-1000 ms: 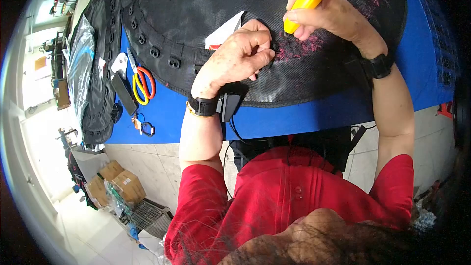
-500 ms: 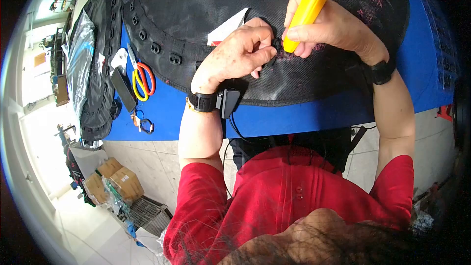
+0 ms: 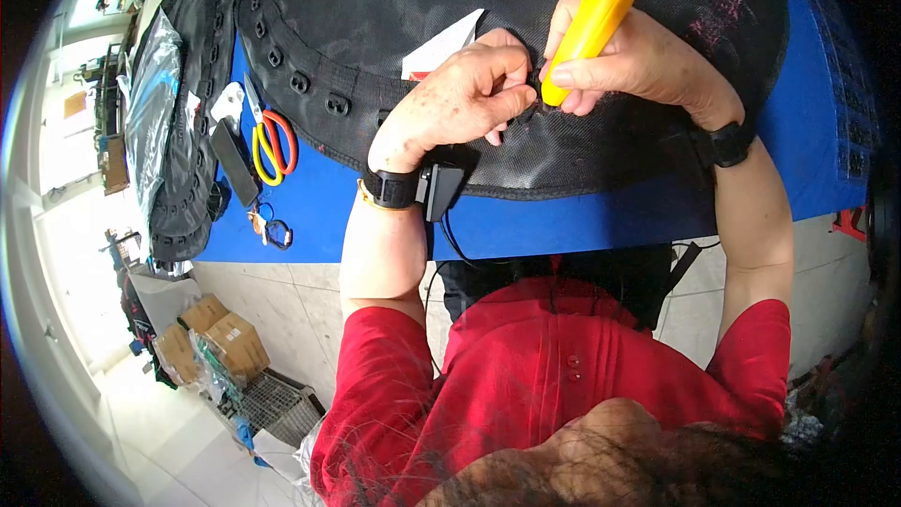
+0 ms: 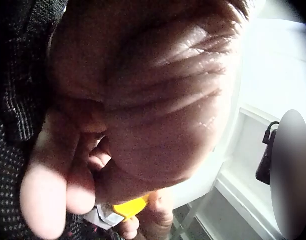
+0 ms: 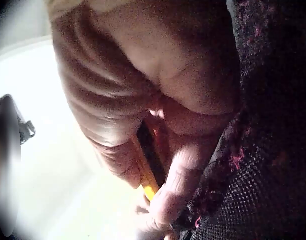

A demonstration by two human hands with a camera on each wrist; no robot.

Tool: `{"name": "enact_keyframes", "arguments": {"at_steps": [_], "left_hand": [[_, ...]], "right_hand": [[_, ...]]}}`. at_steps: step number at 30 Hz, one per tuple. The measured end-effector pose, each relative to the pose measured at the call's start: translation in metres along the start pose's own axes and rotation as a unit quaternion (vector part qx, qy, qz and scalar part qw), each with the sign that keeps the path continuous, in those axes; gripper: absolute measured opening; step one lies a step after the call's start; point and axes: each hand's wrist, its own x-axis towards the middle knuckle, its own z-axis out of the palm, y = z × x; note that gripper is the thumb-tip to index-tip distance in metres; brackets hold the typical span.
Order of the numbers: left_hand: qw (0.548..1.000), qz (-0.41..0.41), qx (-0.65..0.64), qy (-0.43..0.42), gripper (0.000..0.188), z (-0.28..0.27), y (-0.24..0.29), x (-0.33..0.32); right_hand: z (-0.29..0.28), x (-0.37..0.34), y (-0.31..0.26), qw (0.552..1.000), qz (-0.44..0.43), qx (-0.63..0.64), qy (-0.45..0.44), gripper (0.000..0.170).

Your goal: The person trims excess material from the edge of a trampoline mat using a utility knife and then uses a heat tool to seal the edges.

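A black trampoline mat point(image 3: 601, 150) with printed lettering lies before me on the blue table. My right hand point(image 3: 638, 56) grips a chunky yellow-handled tool point(image 3: 591, 23), held tilted, its lower end down at the mat. That end is hidden by the fingers. On the mat beside it, my left hand point(image 3: 455, 99) has thumb and forefinger together, pinching black fabric close to the tool. In the left wrist view the curled left fingers point(image 4: 43, 185) lie against the mesh. The right wrist view shows pink thread bits point(image 5: 238, 159) in the mesh beside the right hand.
A white paper point(image 3: 450, 45) lies on the mat behind the left hand. Left of the mat are scissors point(image 3: 273, 145) with red and yellow handles, a dark phone-like slab point(image 3: 235, 164) and another black mat point(image 3: 192, 160) under clear plastic. Cardboard boxes point(image 3: 235, 343) stand beyond the table.
My right hand has brought the yellow tool down and left over the pink threads, close to the left fingers. The left hand keeps its pinch. The whole scene has shifted slightly in the head view.
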Motion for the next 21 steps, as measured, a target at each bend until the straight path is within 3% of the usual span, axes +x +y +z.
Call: {"name": "enact_keyframes", "arguments": {"at_steps": [21], "left_hand": [[1.0,-0.008,-0.007,0.0,0.026,0.0002,-0.0004,-0.0001]], "right_hand": [[-0.0068,0.0019,0.0013,0.999,-0.022,0.0,0.038,0.022]]}}
